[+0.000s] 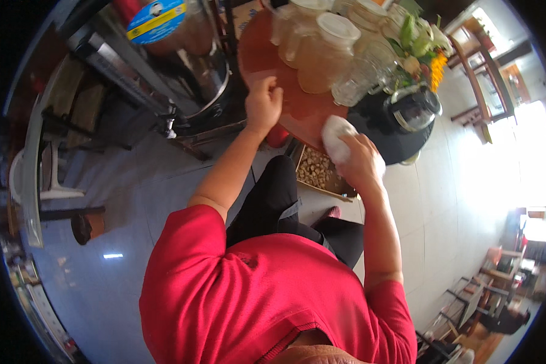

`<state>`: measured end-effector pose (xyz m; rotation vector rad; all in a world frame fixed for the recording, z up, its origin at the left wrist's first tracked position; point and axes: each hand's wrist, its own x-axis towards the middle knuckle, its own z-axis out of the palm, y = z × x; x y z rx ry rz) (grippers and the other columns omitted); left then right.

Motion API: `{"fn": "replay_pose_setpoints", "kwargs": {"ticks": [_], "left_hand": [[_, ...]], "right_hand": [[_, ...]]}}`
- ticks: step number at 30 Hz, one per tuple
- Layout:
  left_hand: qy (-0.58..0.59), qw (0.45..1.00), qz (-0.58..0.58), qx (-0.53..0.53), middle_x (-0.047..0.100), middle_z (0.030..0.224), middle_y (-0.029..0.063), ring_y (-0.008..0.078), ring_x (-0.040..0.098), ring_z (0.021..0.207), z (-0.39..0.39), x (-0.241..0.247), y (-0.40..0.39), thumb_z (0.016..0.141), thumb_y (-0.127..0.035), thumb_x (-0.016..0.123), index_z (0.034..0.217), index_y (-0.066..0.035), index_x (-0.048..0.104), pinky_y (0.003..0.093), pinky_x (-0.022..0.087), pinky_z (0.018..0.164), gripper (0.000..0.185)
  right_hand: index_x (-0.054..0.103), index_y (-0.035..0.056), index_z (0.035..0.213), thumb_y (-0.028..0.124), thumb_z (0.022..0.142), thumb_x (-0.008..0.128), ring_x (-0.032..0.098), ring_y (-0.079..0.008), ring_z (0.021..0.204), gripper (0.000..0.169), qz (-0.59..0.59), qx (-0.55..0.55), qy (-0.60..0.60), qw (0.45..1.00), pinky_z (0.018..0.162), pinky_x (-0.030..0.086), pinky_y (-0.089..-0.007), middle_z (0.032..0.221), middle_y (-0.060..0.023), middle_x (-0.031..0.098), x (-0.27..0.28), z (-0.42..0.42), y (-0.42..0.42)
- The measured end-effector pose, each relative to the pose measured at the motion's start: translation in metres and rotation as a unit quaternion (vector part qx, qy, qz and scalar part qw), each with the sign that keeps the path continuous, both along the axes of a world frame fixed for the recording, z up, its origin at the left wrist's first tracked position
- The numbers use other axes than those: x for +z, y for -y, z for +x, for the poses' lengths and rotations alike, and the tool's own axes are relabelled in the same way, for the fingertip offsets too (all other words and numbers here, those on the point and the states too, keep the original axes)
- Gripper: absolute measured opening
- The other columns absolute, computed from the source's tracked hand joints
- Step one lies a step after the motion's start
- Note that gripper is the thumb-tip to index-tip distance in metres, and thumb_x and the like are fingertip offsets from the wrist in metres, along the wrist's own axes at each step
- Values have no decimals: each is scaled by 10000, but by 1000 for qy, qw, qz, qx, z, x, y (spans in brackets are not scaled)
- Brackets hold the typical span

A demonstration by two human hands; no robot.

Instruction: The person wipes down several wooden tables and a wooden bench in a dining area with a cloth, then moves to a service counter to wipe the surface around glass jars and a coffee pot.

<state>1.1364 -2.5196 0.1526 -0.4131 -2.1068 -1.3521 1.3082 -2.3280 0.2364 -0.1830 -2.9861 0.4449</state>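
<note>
My right hand [361,159] grips a bunched white cloth [339,139] at the near edge of a round reddish-brown tabletop [316,107]. Over the left part of that table is my left hand [264,107], its fingers curled in, with nothing visible in it. Beyond both hands stand several large glass jars [327,59] with pale lids and cloudy tan contents. A clear patterned glass vessel [352,86] is close to them on the right. A dark glass container [412,109] is on the black round surface [391,141] beside the red-brown top.
White lilies and orange flowers [421,50] stand at the table's right. Left of it is a tall steel dispenser [186,59] with a tap [169,127]. A cardboard box [316,170] of small brown pieces lies below the edge. Wooden chairs [484,77] and a person [505,318] are farther right.
</note>
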Motion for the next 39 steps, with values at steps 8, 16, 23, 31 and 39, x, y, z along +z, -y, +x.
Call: {"fn": "replay_pose_setpoints", "kwargs": {"ticks": [8,16,23,31,39], "left_hand": [[-78,991,-81,74,635,892,131,315,624,822,-11,-3,-13,820,-63,580,984,-34,604,370,511,718,168],[-77,987,-111,83,642,893,108,293,633,789,-3,0,-16,830,-79,587,991,-52,619,356,519,678,166],[-29,990,-116,70,657,943,109,284,643,827,-6,-4,-17,859,-117,579,989,-60,638,359,519,707,154],[-30,989,-124,74,655,949,112,287,640,834,-6,-4,-14,851,-123,578,979,-56,635,368,514,706,155],[-36,989,-125,77,653,940,122,299,636,822,-4,-2,-18,853,-135,576,962,-52,643,375,511,691,152]], "right_hand": [[646,159,1061,81,737,620,562,-317,1030,334,13,93,18,995,835,474,-439,1055,-121,574,10,-50,59],[647,197,1124,116,713,700,588,-302,1060,422,99,-151,145,973,874,487,-419,1107,-104,598,25,-4,-77],[671,177,1058,135,720,662,588,-304,1016,341,74,1,99,992,855,487,-421,1049,-120,604,5,-37,-10],[667,182,1078,159,678,694,631,-318,974,402,69,10,174,982,765,519,-407,999,-133,628,28,-59,-5],[653,155,1036,153,718,658,605,-325,989,318,34,81,94,992,783,509,-422,1067,-140,604,17,-66,38]]}}
